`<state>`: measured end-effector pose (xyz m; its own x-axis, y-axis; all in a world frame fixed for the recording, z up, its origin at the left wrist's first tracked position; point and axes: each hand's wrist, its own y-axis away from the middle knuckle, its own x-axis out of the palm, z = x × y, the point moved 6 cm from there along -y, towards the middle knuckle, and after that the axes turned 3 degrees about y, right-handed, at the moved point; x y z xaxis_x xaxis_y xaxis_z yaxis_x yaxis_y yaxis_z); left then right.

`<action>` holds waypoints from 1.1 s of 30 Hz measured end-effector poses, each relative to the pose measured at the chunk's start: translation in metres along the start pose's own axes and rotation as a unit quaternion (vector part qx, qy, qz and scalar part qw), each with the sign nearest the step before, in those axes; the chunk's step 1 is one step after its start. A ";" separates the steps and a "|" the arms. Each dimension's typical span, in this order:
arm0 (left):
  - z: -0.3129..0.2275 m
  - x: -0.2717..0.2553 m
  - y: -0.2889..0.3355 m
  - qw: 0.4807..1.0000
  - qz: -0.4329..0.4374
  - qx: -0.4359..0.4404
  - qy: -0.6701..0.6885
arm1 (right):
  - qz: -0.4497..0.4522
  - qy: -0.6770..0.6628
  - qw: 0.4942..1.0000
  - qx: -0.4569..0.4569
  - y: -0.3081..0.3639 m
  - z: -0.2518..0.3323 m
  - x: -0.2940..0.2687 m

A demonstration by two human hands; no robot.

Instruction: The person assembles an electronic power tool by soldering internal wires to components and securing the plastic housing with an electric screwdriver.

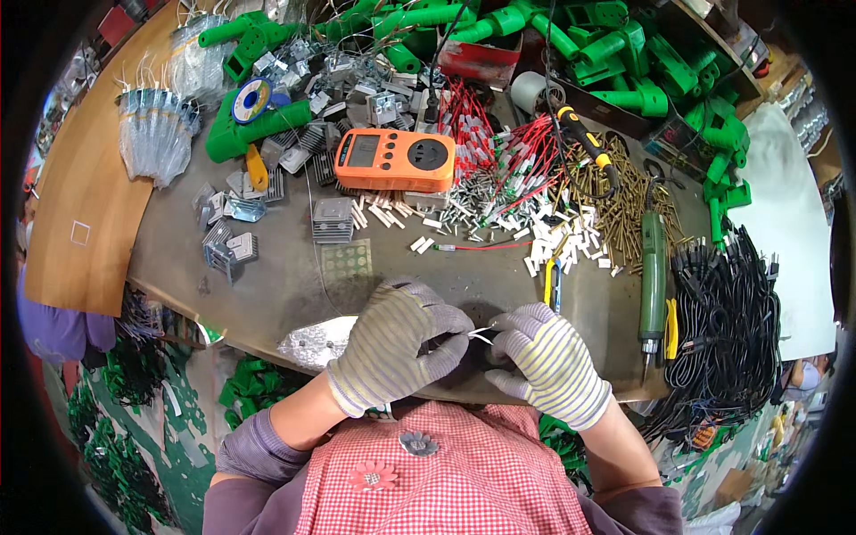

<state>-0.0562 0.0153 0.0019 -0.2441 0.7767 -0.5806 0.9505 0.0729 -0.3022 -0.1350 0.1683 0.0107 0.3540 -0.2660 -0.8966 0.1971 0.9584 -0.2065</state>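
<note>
From the head view, both gloved hands meet at the near edge of the grey table [267, 294]. The left hand [397, 343] has its grip clenched, fingertips pinching the end of a thin white wire [481, 335]; the right hand [544, 361] pinches the same wire from the other side, though what else it may hold is too small to tell. Just beside the left hand lies a clear plastic bag [308, 343]. Farther back sit an orange meter [395, 160], red wires [522, 152], and a green electric screwdriver [653, 276] near black cables [731, 303].
</note>
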 end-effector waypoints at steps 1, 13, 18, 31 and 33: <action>0.000 -0.001 0.000 1.000 0.000 0.000 -0.001 | -0.001 -0.001 1.000 -0.001 0.002 -0.001 0.004; -0.017 -0.019 0.014 0.996 -0.005 0.025 -0.087 | -0.092 -0.434 0.833 0.331 -0.012 0.004 0.027; 0.010 -0.025 0.030 0.990 0.063 -0.038 -0.117 | -0.045 -0.290 0.905 0.310 -0.023 0.014 0.030; -0.004 0.013 0.006 0.984 0.159 -0.018 -0.073 | -0.058 -0.105 0.989 0.089 0.012 0.017 0.021; -0.004 0.011 0.000 0.985 0.155 0.005 -0.071 | -0.094 -0.054 0.989 0.104 0.010 0.017 0.009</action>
<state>-0.0586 0.0268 -0.0014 0.0320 0.6653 -0.7459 0.9820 -0.1600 -0.1005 -0.1140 0.1737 0.0076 0.3874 -0.4572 -0.8006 0.4482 0.8522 -0.2698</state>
